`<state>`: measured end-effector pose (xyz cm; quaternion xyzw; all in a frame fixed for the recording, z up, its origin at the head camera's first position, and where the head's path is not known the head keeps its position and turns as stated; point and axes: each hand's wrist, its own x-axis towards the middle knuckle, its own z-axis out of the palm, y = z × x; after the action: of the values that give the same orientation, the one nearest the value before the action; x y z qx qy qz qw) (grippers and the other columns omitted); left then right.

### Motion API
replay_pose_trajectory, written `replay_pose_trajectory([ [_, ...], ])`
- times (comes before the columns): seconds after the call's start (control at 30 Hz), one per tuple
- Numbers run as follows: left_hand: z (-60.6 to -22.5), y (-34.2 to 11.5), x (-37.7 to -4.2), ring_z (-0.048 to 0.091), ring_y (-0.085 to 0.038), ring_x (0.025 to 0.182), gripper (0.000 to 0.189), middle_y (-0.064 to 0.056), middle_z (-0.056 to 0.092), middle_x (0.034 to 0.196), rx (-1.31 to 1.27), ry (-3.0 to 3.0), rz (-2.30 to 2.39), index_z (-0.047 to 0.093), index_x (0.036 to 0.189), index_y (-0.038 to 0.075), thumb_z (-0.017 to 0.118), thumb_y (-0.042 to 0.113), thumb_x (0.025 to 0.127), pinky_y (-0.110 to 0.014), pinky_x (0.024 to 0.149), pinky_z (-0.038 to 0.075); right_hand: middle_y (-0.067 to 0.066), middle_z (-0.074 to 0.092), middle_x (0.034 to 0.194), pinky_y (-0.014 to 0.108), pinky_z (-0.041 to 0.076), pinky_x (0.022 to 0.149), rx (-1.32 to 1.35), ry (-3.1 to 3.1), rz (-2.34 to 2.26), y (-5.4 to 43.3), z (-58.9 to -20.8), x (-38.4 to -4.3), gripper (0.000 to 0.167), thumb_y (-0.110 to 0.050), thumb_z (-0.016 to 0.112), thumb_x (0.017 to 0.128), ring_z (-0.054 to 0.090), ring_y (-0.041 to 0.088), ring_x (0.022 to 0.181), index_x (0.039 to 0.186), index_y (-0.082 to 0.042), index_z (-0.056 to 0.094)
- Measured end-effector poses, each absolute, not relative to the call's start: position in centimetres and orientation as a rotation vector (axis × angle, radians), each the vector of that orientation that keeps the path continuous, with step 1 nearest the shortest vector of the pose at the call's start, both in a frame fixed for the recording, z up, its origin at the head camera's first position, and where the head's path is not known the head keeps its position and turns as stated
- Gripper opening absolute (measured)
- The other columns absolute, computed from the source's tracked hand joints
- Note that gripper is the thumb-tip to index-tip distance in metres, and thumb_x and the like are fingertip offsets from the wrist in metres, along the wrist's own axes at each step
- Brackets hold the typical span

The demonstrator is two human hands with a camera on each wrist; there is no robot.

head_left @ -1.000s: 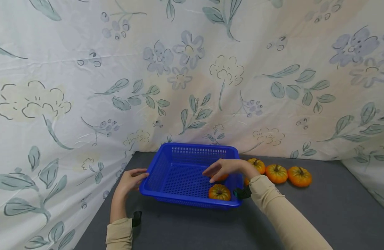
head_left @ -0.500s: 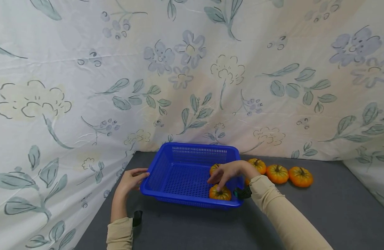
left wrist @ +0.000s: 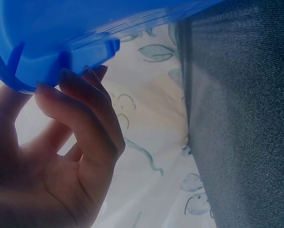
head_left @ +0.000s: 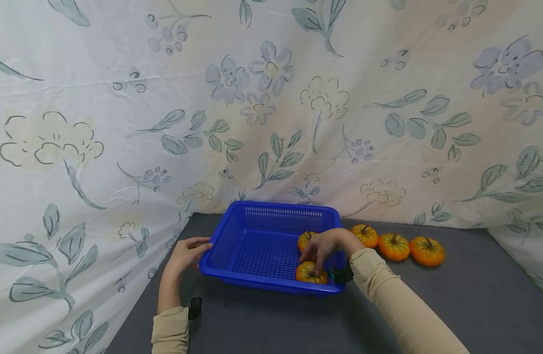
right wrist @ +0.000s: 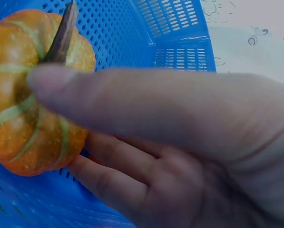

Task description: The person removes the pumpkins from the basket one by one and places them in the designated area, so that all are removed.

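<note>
My left hand (head_left: 186, 254) holds the left rim of a blue plastic basket (head_left: 253, 282). In the left wrist view its fingertips (left wrist: 49, 97) curl up under the basket's edge. My right hand (head_left: 330, 242) reaches down inside the basket's right end, at a small orange pumpkin (head_left: 307, 276) in the near right corner. The right wrist view shows the thumb (right wrist: 108, 95) over the pumpkin's top beside its brown stem, with the other fingers against its side. A second pumpkin (head_left: 304, 241) sits behind it in the basket, partly hidden by the right hand.
Several orange pumpkins stand in a row right of the basket, among them a middle pumpkin (head_left: 394, 247) and an outer pumpkin (head_left: 427, 251). All rest on a dark grey table (head_left: 466, 295). Floral cloth (head_left: 271, 123) hangs behind and to the left.
My right hand has lowered from above the basket onto the near pumpkin, uncovering more of the pumpkin behind. The left hand keeps its place on the rim.
</note>
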<state>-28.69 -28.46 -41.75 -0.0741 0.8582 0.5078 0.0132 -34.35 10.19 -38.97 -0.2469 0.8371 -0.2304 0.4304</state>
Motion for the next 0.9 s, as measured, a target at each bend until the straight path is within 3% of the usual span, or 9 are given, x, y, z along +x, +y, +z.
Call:
replay_pose_trajectory([
  [0.23, -41.68, -28.33, -28.68, 0.069, -0.023, 0.089, 0.047, -0.026, 0.066, 0.121, -0.238, 2.675, 1.584, 0.062, 0.127, 0.000, 0.067, 0.030, 0.092, -0.041, 0.069, 0.059, 0.007, 0.063, 0.133, 0.041, 0.046, 0.105, -0.608, 2.172, -0.543, 9.97, -39.36, -34.22, 0.050, 0.000, 0.075, 0.082, 0.059, 0.022, 0.122, 0.130, -0.007, 0.063],
  [0.67, -41.70, -28.25, -28.69, 0.069, -0.026, 0.093, 0.045, -0.026, 0.065, 0.122, -0.233, 2.675, 1.586, 0.062, 0.127, 0.001, 0.067, 0.029, 0.092, -0.041, 0.070, 0.059, 0.000, 0.072, 0.107, 0.038, 0.053, 0.093, -0.537, 2.333, -0.498, 9.59, -39.60, -33.94, 0.024, -0.014, 0.079, 0.081, 0.064, 0.014, 0.099, 0.105, -0.013, 0.075],
  [0.9, -41.79, -28.42, -28.75, 0.069, -0.022, 0.089, 0.045, -0.026, 0.065, 0.123, -0.222, 2.671, 1.595, 0.061, 0.128, 0.000, 0.067, 0.027, 0.092, -0.039, 0.068, 0.059, 0.007, 0.070, 0.104, 0.037, 0.058, 0.083, -0.412, 2.280, -0.727, 9.53, -39.93, -33.79, 0.024, -0.010, 0.076, 0.084, 0.068, 0.018, 0.092, 0.106, -0.002, 0.072],
])
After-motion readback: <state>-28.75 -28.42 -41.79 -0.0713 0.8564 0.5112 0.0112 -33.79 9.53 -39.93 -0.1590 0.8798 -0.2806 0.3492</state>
